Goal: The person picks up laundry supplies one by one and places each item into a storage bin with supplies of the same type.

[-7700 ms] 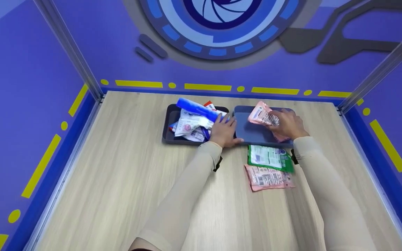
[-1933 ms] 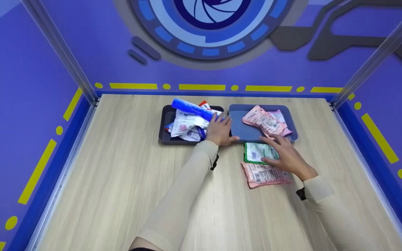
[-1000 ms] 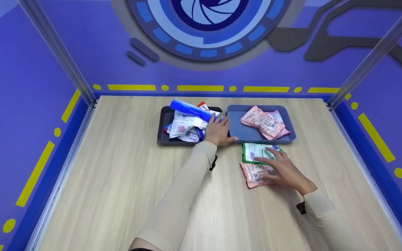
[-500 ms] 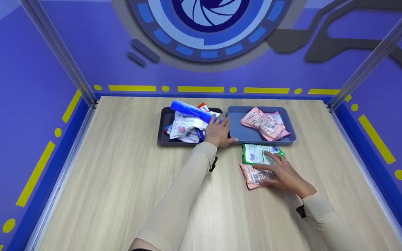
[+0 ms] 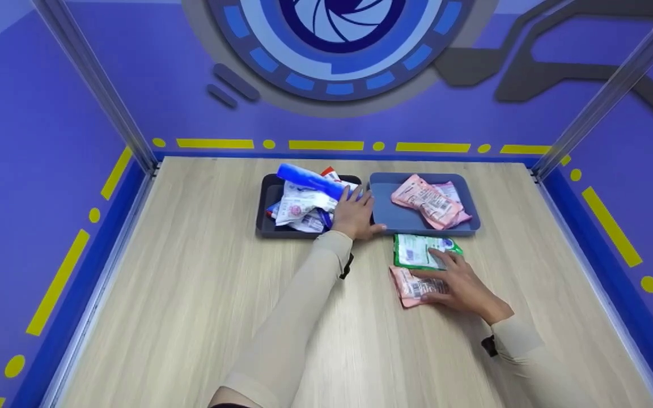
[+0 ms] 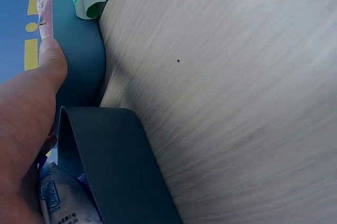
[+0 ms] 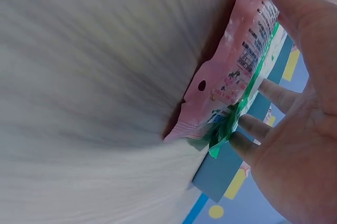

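Note:
In the head view my left hand [image 5: 352,218] rests with fingers spread at the right end of the dark tray [image 5: 281,233], fingertips at a long blue packet [image 5: 309,178] on top of the pile. Its thumb reaches toward the blue-grey tray [image 5: 383,218]. My right hand [image 5: 462,283] lies over two flat packs on the table, fingers spread. The nearer is a pink printed pouch [image 5: 408,287], partly covered by the hand; the farther is a green-and-white pouch [image 5: 414,252]. In the right wrist view the thumb is right at the pink pouch [image 7: 245,58], with fingers near the green edge.
Inside the blue-grey tray lie a pink pouch [image 5: 425,198] and a pink-purple pack [image 5: 452,195] partly under it. White packets [image 5: 298,207] fill the dark tray. Both trays stand near the back wall [image 5: 338,124], and side walls flank the wooden table [image 5: 207,272].
Earlier my right hand held a pink pouch over the blue-grey tray; that pouch now lies in it. The right hand has come back toward the packs on the table. My left hand has stayed.

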